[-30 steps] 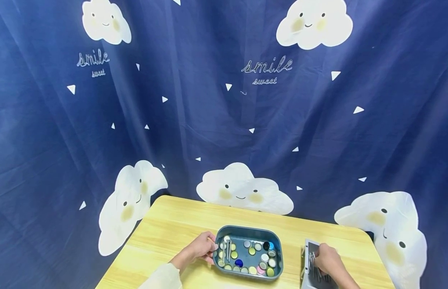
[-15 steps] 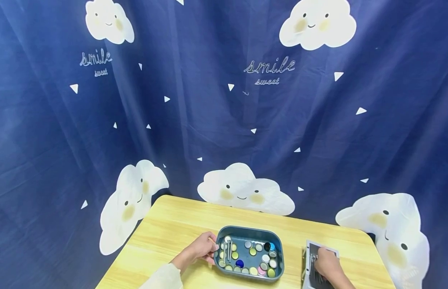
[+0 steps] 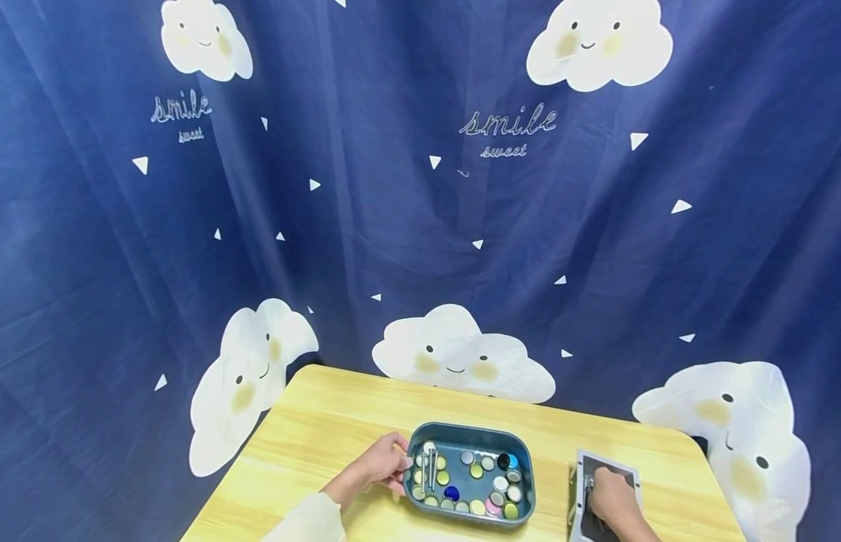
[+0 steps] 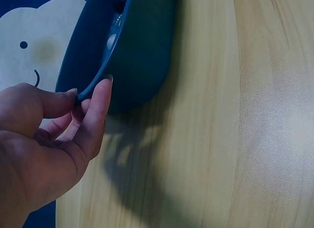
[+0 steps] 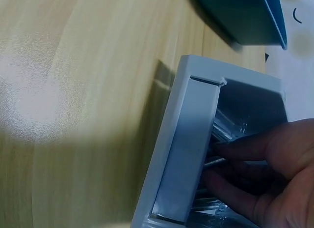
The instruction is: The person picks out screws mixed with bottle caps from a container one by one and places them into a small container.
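My left hand [image 3: 382, 463] pinches the left rim of a dark teal tub [image 3: 477, 427], thumb on top and fingers outside, as the left wrist view shows. Inside the tub lie several round caps [image 3: 500, 485] in yellow, white, pink, blue and black. A few long thin metal screws [image 3: 431, 468] lie among them at the left. My right hand [image 3: 613, 497] reaches down into a grey box [image 5: 184, 149] to the right. Between its thumb and finger, a threaded metal screw [image 5: 214, 162] shows in the right wrist view. More shiny metal pieces [image 5: 208, 204] lie below, partly hidden by the hand.
Both containers stand on a light wooden table [image 3: 339, 399], with a strip of bare wood between them. Behind the table hangs a dark blue curtain [image 3: 406, 241] printed with white clouds.
The right hand stays in the grey box, its fingers now lower and more hidden behind it. The left hand keeps its hold on the tub. The head view has shifted slightly.
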Demonstrator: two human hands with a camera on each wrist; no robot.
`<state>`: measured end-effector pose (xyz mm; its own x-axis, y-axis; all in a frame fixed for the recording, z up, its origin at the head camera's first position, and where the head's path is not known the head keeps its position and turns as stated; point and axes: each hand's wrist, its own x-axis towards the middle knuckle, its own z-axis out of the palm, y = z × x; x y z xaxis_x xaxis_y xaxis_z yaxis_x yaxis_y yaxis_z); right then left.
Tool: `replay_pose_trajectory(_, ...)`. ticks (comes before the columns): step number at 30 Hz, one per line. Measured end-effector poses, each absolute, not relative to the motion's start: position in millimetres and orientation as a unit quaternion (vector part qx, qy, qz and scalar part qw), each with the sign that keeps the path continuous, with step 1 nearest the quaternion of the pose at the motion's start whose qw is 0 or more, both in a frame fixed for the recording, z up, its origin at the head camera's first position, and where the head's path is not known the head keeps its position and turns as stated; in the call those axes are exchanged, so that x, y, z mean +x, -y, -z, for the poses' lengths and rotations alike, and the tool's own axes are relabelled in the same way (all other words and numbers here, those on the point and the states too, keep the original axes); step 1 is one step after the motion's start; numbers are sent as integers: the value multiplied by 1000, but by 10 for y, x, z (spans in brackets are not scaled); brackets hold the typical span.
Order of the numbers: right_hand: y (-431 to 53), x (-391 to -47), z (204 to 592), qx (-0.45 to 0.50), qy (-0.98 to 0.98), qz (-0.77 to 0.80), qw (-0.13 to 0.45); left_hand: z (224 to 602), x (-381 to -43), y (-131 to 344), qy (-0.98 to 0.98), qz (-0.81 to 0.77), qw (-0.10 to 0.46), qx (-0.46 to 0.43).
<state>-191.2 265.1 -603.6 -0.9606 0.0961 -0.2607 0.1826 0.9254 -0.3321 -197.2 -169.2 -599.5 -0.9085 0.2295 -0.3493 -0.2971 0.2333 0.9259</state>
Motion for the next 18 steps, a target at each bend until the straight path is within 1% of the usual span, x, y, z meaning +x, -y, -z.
replay_pose_trajectory(6,-2637,-1898,6035,72,-974,183,112,5981,-1980,1702,-756,-618,213,-20)
replay_pose_trajectory(18,-2649,-1885,6001,60,-975,181,115,5982,-1960,1689,-759,-615,212,-21)
